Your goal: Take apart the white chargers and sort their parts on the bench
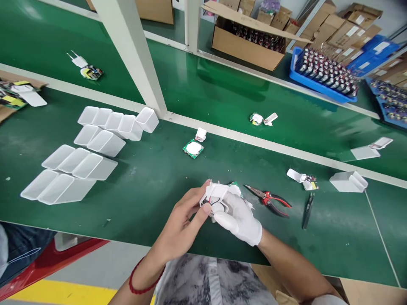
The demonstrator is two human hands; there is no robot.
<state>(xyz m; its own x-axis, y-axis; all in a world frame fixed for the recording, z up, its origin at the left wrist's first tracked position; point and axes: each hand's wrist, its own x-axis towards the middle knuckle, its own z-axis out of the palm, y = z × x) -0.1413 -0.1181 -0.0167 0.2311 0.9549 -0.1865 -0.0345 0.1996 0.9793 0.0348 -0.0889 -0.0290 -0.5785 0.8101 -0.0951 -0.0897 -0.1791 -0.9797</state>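
Between both hands sits a white plastic charger housing, its open end tilted up, with dark and red wires and a round pale part showing inside. My bare left hand grips its left side, thumb on the near rim. My right hand, in a white glove, is wrapped round its right side. Just behind the gloved fingers lies a green circuit board, partly hidden. Red-and-black long-nose pliers and dark tweezers lie to the right of my right hand.
Several white open cases stand in rows at left. Another circuit board lies ahead; one more assembly is at right beside a white case. A grey post rises from the bench. A cardboard box and blue tray stand behind.
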